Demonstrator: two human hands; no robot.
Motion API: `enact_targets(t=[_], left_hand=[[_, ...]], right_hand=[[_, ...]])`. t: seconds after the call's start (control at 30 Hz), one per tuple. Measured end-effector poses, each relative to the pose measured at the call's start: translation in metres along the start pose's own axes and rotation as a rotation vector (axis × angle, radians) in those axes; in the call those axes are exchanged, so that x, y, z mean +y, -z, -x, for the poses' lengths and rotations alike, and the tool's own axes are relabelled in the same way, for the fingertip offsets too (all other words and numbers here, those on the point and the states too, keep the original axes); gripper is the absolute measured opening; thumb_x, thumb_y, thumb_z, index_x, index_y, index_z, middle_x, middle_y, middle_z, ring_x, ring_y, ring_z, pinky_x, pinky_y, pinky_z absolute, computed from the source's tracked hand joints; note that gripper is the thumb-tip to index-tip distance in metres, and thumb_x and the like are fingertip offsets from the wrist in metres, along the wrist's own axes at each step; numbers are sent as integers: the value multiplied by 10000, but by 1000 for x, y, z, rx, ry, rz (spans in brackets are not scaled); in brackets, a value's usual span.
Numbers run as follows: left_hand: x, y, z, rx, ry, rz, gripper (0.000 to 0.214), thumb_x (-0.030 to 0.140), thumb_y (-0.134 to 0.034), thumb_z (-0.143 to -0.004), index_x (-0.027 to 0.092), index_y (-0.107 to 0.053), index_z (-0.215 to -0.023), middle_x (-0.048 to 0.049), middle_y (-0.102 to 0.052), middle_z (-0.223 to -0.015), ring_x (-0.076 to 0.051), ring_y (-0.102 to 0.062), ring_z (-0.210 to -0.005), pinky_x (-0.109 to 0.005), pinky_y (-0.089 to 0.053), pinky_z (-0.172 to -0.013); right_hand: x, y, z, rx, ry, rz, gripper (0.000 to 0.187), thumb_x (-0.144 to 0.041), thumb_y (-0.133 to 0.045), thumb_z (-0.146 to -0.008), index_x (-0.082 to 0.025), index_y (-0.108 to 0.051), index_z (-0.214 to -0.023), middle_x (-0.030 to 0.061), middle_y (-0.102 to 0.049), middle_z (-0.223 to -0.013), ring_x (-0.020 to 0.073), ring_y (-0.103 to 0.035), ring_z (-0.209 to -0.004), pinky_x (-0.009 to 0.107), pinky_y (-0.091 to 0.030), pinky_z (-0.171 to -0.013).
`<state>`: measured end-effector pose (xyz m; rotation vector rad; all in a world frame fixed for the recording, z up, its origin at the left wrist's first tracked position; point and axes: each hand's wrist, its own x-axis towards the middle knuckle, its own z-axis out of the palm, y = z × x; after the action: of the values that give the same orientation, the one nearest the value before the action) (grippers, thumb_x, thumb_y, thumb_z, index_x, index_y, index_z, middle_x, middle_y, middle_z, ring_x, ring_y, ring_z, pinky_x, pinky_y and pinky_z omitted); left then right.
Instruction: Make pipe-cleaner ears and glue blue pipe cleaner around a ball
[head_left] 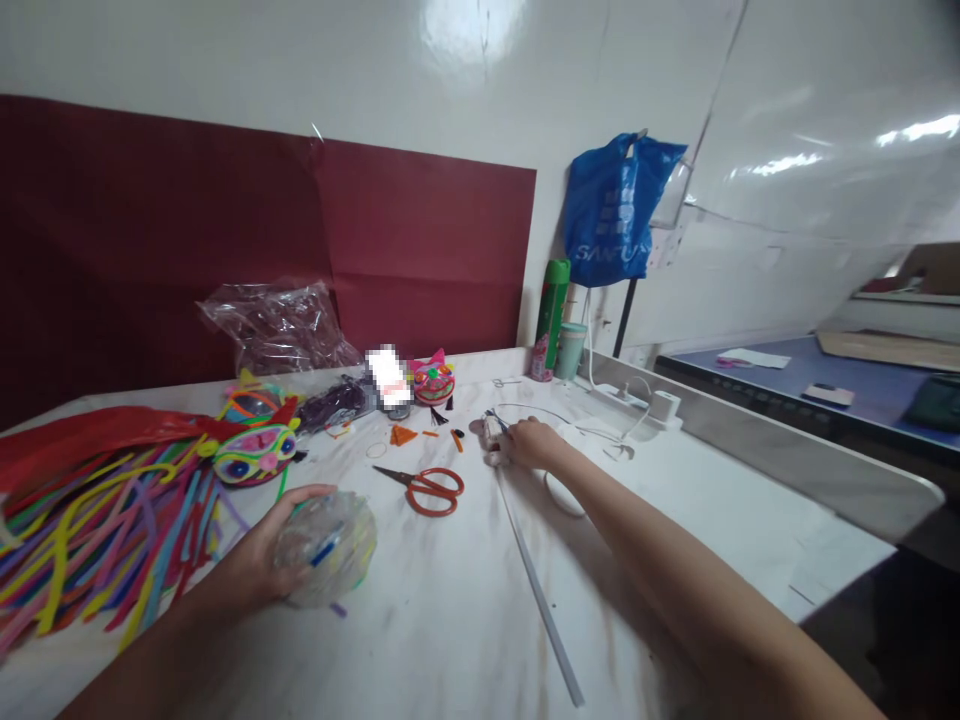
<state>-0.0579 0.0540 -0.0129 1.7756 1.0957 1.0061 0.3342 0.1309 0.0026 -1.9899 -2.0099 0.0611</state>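
Note:
My left hand is wrapped round a clear plastic ball-like object with coloured bits inside, resting on the white table. My right hand reaches far forward and is closed on a small whitish tool with a cord, probably a glue gun. A long white stick lies on the table from that hand back toward me. Red-handled scissors lie between the two hands.
A heap of coloured pipe cleaners covers the left. Colourful cat-face crafts and a crumpled clear bag sit behind. A green spray can, a cup, a power strip and a blue bag stand at the back right.

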Motion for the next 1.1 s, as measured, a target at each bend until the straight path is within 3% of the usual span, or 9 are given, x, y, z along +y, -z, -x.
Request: enact_targets(t=[0.17,0.3,0.47,0.57,0.63,0.7,0.87,1.0,1.1], left_hand=[[0,6,-2,-132,7,-20,752,604,-715,-581,301,-424,-1204,-83,-597,-1180,-355,-585,-1048,-419,-475,-846],[-1,1,-1,-46,3,8,805,654,-690,-573,277,-405,-1226,-100,-580,-1194,-358,-580,-1062,-443,-474,-847],[-1,-10,2,17,-19,12,738,526,-711,-614,279,-399,-1235,-100,-563,-1232,-361,-542,-1132,-481,-441,-943],[-3,-15,2,107,-39,28,752,474,-711,-618,238,-372,-1247,-119,-559,-1217,-349,-542,-1131,-462,-443,-940],[-5,-17,2,123,-37,44,760,454,-704,-620,212,-356,-1251,-135,-549,-1220,-338,-546,-1122,-449,-452,-925],[-7,-16,2,131,-42,39,746,453,-685,-629,206,-354,-1250,-136,-536,-1227,-330,-544,-1122,-448,-454,-927],[-8,-14,2,194,-80,-70,738,428,-677,-643,224,-353,-1273,-136,-497,-1285,-336,-488,-1202,-473,-408,-1001],[-9,-14,2,225,-118,-145,711,371,-683,-657,226,-363,-1275,-134,-446,-1343,-321,-439,-1261,-477,-360,-1059],[-9,-15,2,235,-158,-198,686,337,-683,-670,211,-383,-1274,-138,-435,-1363,-311,-410,-1289,-463,-339,-1080]], right_hand=[[6,-18,5,-26,47,86,187,-127,-579,-727,-124,-670,-891,189,-652,-1053,320,-579,-992,364,-425,-780],[10,-20,4,36,66,47,223,-94,-557,-724,-97,-647,-928,190,-642,-1041,285,-591,-956,330,-419,-783],[-2,-8,9,167,99,-92,293,-224,-461,-842,-89,-584,-1070,151,-647,-1029,230,-593,-922,290,-435,-761],[-21,4,21,209,107,-386,339,-335,-420,-857,-112,-615,-1019,104,-678,-907,199,-612,-762,276,-454,-647],[-36,10,35,109,118,-686,368,-396,-420,-842,-130,-656,-934,85,-683,-824,176,-585,-623,274,-437,-541],[-50,14,50,-8,166,-828,357,-408,-437,-829,-148,-673,-898,68,-683,-791,162,-566,-582,269,-428,-514],[-78,17,83,-210,263,-772,341,-441,-486,-821,-179,-672,-709,42,-658,-665,183,-584,-613,280,-458,-564],[-90,14,96,-256,468,-816,207,-335,-501,-814,-197,-648,-771,26,-644,-712,180,-586,-651,265,-468,-590],[-94,10,98,-276,527,-771,194,-302,-488,-823,-194,-640,-770,22,-615,-700,180,-577,-666,261,-460,-599]])
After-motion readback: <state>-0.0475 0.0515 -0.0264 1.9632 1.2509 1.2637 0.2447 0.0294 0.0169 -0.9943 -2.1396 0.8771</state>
